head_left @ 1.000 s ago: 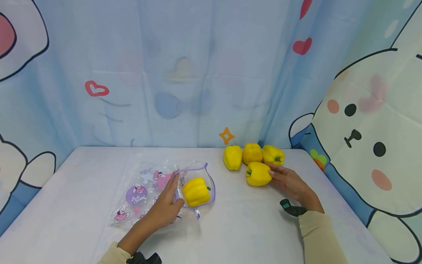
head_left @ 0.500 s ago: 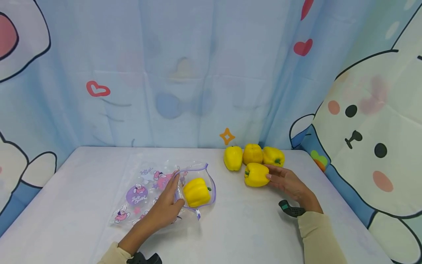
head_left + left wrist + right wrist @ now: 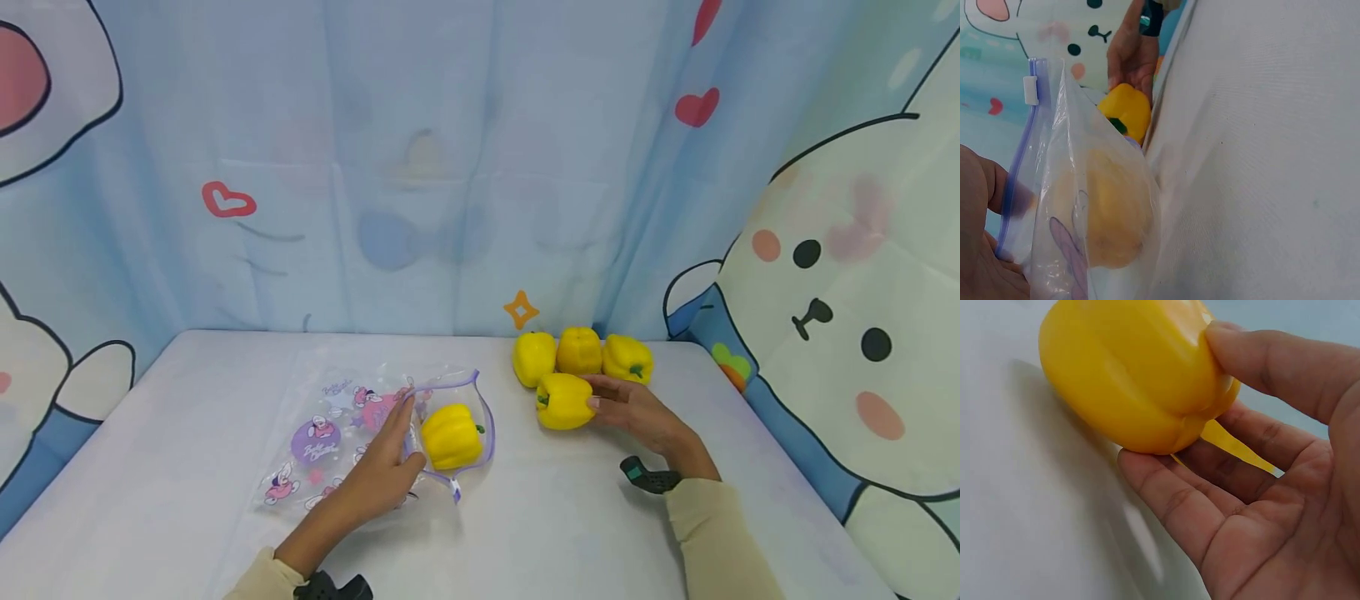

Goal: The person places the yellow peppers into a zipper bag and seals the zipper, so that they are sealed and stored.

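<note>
A clear printed slider zip bag (image 3: 315, 442) with a purple zip edge lies on the table, its mouth spread toward the right. Inside the mouth sits a yellow bell pepper (image 3: 452, 437), blurred through the plastic in the left wrist view. My left hand (image 3: 382, 471) holds the bag by the zip edge, with its thumb seen through the film in the left wrist view. Another yellow bell pepper (image 3: 564, 402) is in my right hand (image 3: 637, 417), thumb on one side and fingers on the other. The right wrist view shows this pepper (image 3: 1135, 375) close up, with a shadow beside it.
Behind the held pepper, three more yellow bell peppers (image 3: 579, 351) stand in a row near the table's back edge. A blue printed curtain (image 3: 420, 167) hangs behind the white table (image 3: 540, 533).
My right hand has moved the pepper to the left and slightly toward me, away from the row of three. My left hand and the bag keep their place.
</note>
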### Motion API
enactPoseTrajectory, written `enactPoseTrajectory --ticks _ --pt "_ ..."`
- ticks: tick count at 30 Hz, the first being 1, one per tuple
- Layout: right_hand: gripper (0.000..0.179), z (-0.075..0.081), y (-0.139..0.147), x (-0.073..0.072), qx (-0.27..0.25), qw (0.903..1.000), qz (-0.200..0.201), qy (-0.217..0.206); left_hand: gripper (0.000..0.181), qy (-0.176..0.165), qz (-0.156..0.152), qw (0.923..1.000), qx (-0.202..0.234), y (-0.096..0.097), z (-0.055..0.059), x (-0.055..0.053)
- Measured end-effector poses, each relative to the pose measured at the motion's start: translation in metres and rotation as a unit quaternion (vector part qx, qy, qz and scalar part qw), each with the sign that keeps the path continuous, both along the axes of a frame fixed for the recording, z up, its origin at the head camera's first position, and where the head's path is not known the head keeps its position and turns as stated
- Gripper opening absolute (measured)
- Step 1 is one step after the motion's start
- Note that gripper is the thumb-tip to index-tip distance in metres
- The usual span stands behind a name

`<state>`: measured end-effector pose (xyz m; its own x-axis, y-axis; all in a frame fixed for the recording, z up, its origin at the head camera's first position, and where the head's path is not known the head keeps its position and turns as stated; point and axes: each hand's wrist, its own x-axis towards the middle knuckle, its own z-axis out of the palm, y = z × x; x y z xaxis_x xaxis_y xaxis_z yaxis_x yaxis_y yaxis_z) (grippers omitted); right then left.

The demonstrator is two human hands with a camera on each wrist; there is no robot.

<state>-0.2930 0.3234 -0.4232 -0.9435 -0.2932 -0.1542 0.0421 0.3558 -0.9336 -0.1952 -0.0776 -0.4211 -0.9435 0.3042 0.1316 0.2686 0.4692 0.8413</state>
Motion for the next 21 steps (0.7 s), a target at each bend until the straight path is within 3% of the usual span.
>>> enactPoseTrajectory --ticks 4,21 --pt "0.07 0.003 -0.01 -0.001 0.004 0.9995 0.026 0.017 0.078 0.0 0.003 1.0 0.003 0.001 0.0 0.0" --pt "0.064 0.016 -0.036 0.006 -0.014 0.9971 0.068 0.031 0.077 0.002 0.003 1.0 0.003 0.0 0.0 0.0"
